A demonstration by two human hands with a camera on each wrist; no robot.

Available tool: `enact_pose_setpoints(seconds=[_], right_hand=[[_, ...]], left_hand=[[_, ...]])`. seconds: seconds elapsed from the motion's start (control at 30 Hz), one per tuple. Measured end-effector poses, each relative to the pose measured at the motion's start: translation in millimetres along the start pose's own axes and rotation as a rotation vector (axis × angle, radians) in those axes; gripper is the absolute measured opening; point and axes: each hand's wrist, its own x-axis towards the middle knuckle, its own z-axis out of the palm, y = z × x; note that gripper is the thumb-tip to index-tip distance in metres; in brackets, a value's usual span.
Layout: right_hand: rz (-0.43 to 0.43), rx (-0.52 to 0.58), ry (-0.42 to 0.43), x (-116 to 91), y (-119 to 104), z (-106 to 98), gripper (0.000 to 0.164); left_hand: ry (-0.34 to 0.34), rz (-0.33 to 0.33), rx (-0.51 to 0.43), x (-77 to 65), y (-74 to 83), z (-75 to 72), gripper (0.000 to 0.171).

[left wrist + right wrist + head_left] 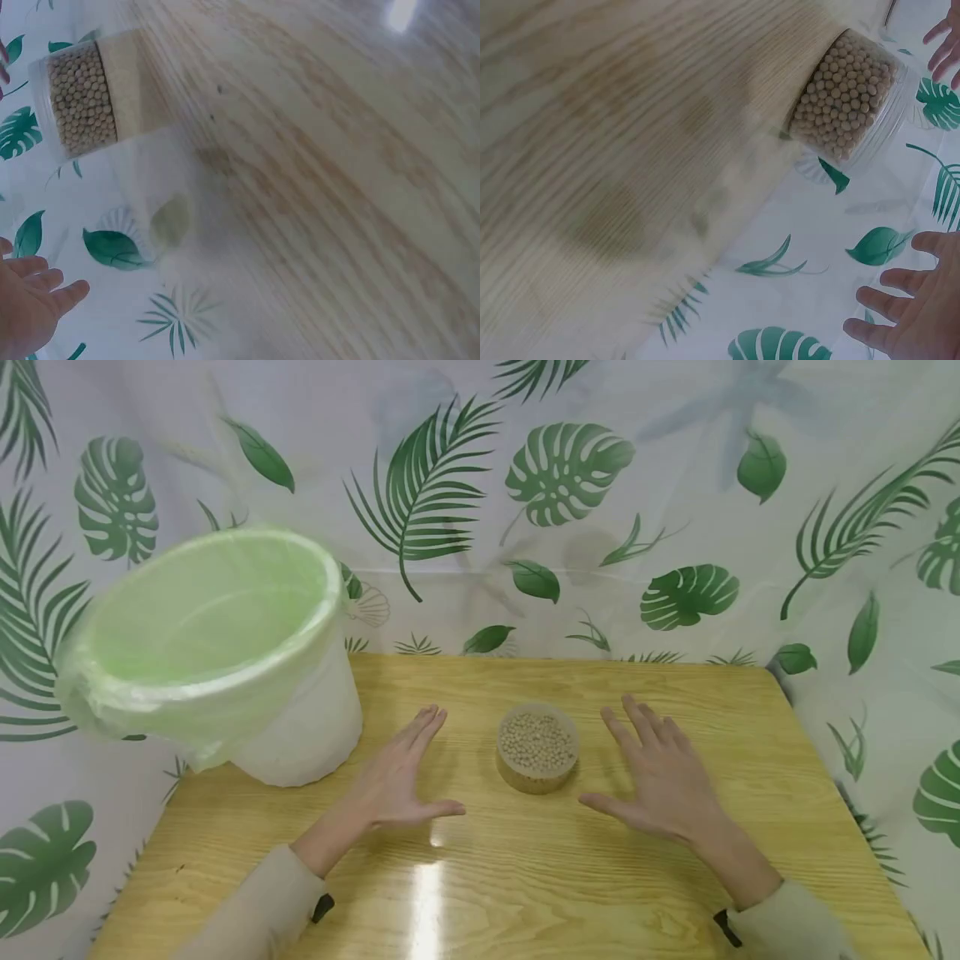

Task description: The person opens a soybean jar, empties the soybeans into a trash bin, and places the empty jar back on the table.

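A clear round tub of soybeans [537,743] stands upright on the wooden table, between the two hands. In both wrist views the beans fill it to just below the clear rim. My left hand [401,777] is spread to the left of the tub, fingers straight and thumb pointing toward it, holding nothing. To the right of the tub my right hand [656,772] has its fingers spread and straight, apart from the tub. The left wrist view catches part of the left hand [34,304] at its lower left; the right hand [911,300] shows at the lower right of its own view.
A large white bucket [315,727] lined with a pale green plastic bag [292,693] stands at the table's back left. Behind the wooden table [540,877] hangs a white cloth [450,610] printed with green leaves, which also runs along the right side.
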Motion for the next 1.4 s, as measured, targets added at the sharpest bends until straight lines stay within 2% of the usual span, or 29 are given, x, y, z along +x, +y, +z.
enact_pose_setpoints(seconds=[0.23, 0.53, 0.8, 0.93, 1.4], right_hand=[[-0.037, 0.027, -0.014, 16, -14, 6, 0.117], [-0.055, 0.077, -0.069, 35, -28, 13, 0.113], [-0.076, 0.097, -0.122, 50, -34, 20, 0.112], [-0.074, 0.105, -0.142, 58, -36, 24, 0.111], [-0.055, 0.056, -0.214, 73, -38, 38, 0.108]], left_hand=[[-0.049, -0.033, -0.131, 13.0, 4.6, 10.9, 0.123], [-0.13, -0.123, -0.316, 26.2, 10.9, 32.9, 0.123], [-0.197, -0.127, -0.325, 41.1, 16.8, 48.5, 0.125], [-0.209, -0.128, -0.325, 48.0, 17.1, 54.8, 0.126], [-0.202, -0.094, -0.335, 68.6, 21.0, 70.5, 0.128]])
